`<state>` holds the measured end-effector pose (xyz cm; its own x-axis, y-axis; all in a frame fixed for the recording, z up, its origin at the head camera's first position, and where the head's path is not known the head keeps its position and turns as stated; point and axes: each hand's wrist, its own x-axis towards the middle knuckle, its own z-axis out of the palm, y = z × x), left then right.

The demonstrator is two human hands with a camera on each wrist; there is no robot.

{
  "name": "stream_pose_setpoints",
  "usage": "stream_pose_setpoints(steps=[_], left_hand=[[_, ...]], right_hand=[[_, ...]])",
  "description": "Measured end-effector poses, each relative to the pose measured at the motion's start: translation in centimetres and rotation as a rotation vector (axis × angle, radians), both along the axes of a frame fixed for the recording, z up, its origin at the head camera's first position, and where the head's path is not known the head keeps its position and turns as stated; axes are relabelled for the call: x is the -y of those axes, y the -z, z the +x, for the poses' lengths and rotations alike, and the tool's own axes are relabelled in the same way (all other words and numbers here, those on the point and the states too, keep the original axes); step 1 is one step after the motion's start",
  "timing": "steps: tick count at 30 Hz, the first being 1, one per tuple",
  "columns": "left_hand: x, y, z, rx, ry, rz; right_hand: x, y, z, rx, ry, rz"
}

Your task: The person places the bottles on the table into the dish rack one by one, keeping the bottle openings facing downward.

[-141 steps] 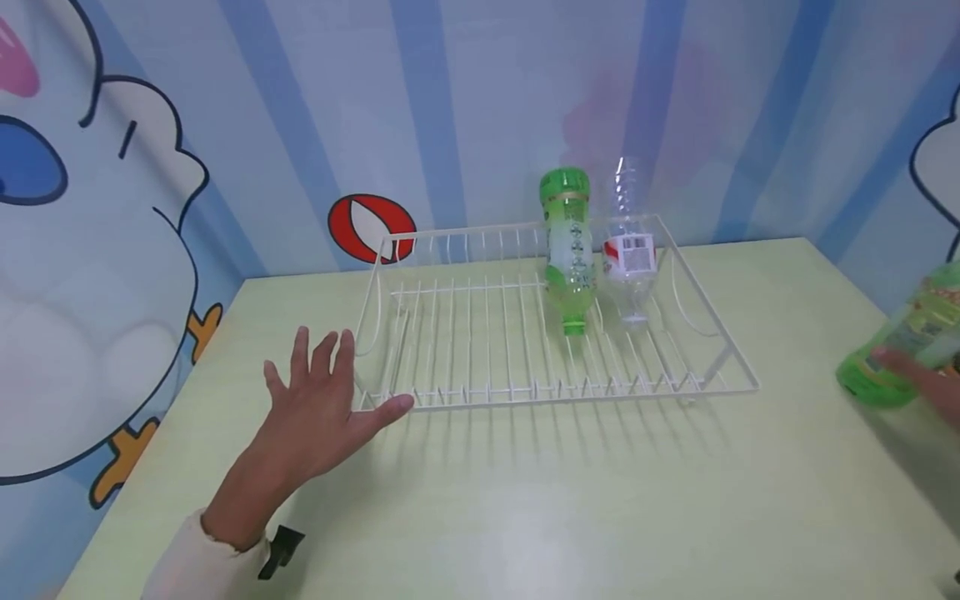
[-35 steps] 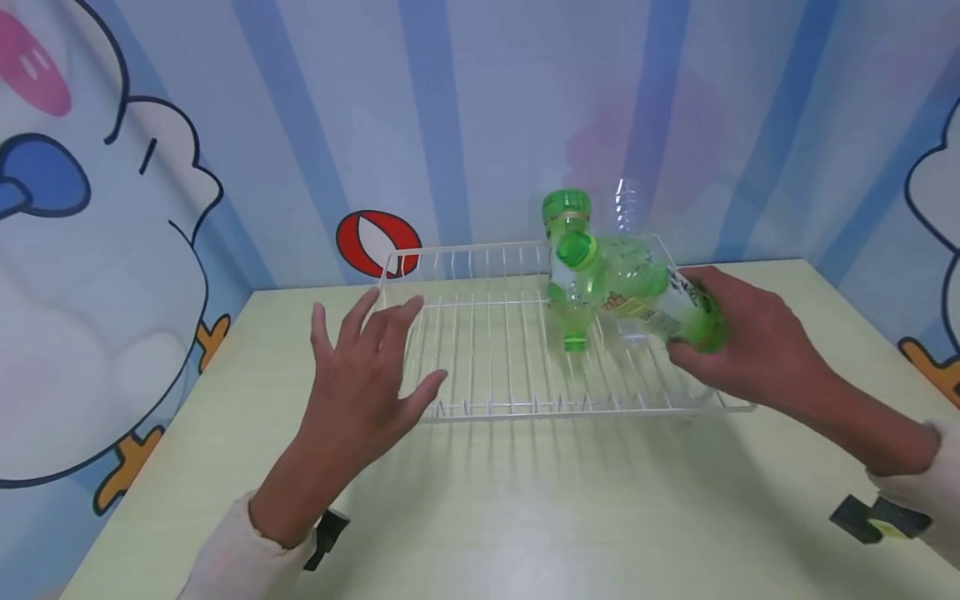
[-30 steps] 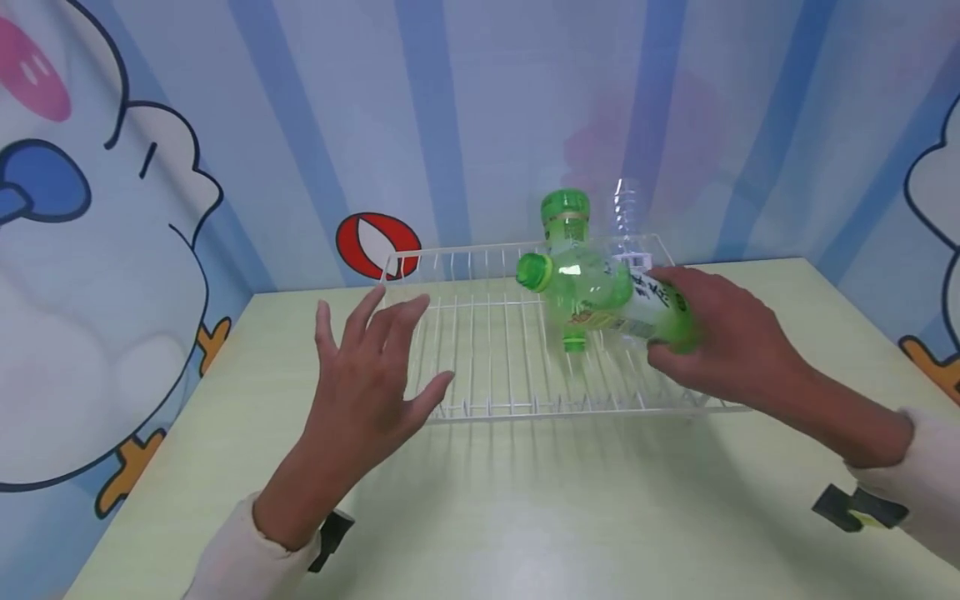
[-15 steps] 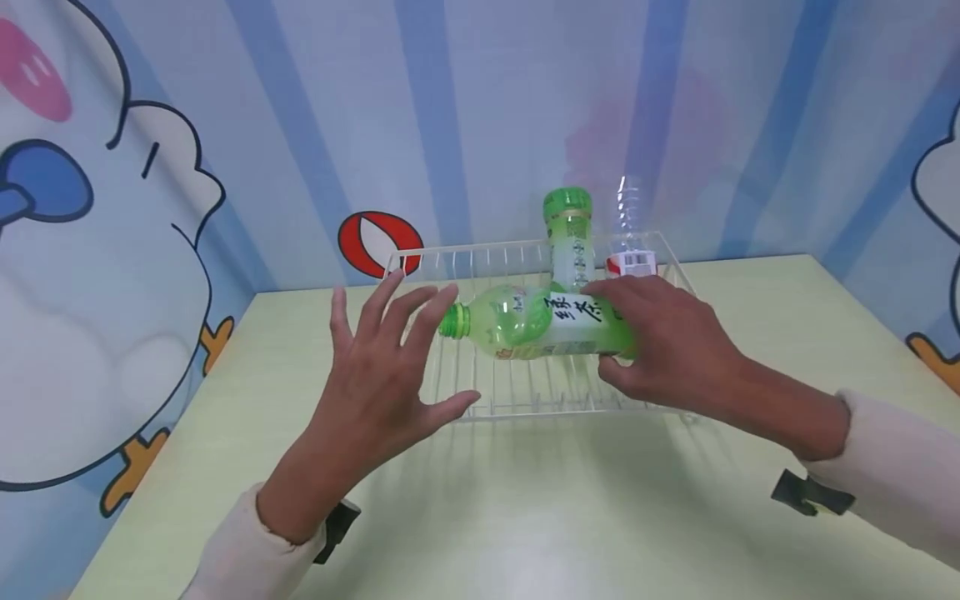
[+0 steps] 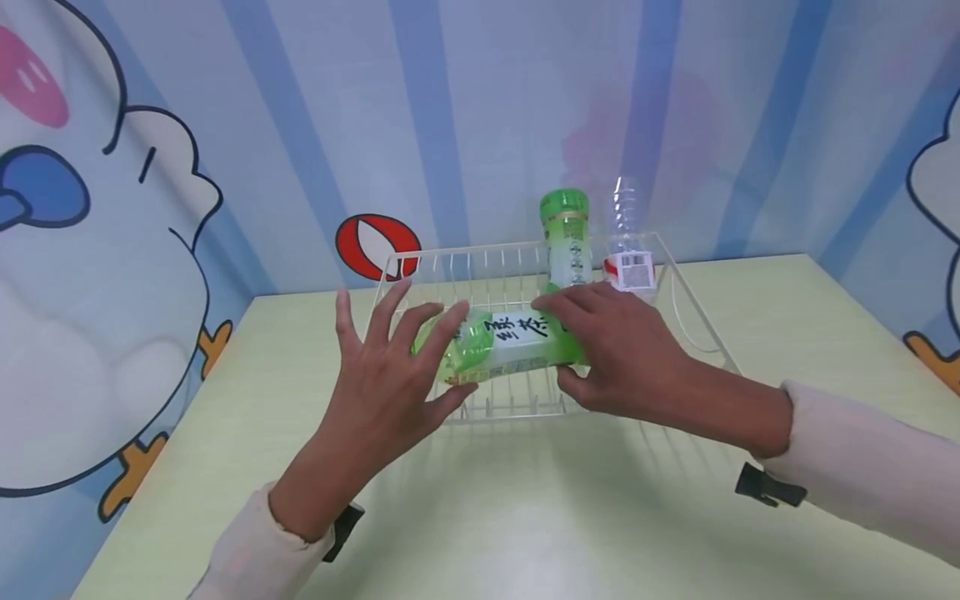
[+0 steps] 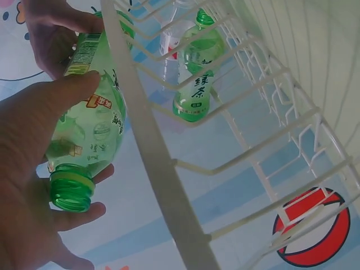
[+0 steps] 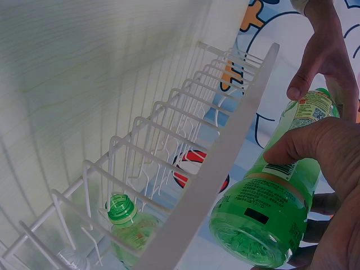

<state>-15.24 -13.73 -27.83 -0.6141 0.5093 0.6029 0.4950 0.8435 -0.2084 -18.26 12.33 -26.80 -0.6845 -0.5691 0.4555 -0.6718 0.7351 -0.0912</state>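
My right hand (image 5: 630,350) grips a green tea bottle (image 5: 517,333) around its base end, the thumb on the near side. The bottle lies nearly level above the white wire dish rack (image 5: 513,416), its green neck (image 6: 73,191) pointing left. My left hand (image 5: 382,383) is at the neck end, fingers spread and mostly straight behind the bottle; its thumb overlaps the bottle in the left wrist view. Another green tea bottle (image 5: 566,237) stands upside down in the rack, its lower part behind my right hand. Beside it a clear bottle (image 5: 630,271) also stands upside down.
The rack stands on a pale green table (image 5: 187,467) close to a blue striped backdrop (image 5: 510,108) with cartoon figures. A red and white printed ball (image 5: 356,246) shows behind the rack's left corner. Each wrist carries a black strap (image 5: 768,486).
My right hand has picked up the green tea bottle from the table at right, carried it left over the rack and turned it level. The left hand has moved right to the bottle's neck end.
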Motion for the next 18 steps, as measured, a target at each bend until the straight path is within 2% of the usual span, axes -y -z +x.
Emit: stream_pose_setpoints(steps=[9, 18], left_hand=[[0.46, 0.41, 0.03, -0.009, 0.008, 0.020], [0.98, 0.52, -0.02, -0.044, 0.007, 0.078]], right_hand=[[0.89, 0.04, -0.11, -0.024, -0.043, 0.011], [0.37, -0.90, -0.41, 0.004, -0.090, -0.100]])
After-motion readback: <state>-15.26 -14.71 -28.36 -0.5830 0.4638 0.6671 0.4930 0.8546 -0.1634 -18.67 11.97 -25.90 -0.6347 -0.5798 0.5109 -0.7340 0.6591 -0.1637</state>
